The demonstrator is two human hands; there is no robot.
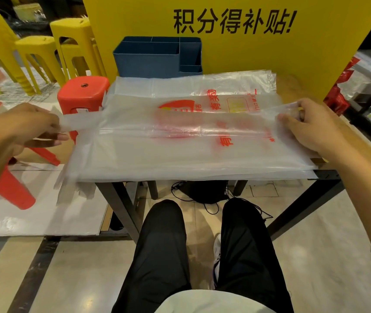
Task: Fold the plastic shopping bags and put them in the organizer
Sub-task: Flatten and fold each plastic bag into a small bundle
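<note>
Knees [202, 245] fill the lower frame. Above them, at centre, a bag [191, 141] is stretched flat over the stack, pinched by the left hand [28, 127] and right hand [311, 125]. Folding seems barely begun; the organizer [157, 55], upper centre, looks empty.

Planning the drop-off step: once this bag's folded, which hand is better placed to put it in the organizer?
Left, probably. The blue organizer stands at the table's far left, nearer the left hand pinching the bag handles. The right hand grips the opposite end, farther off.
</note>
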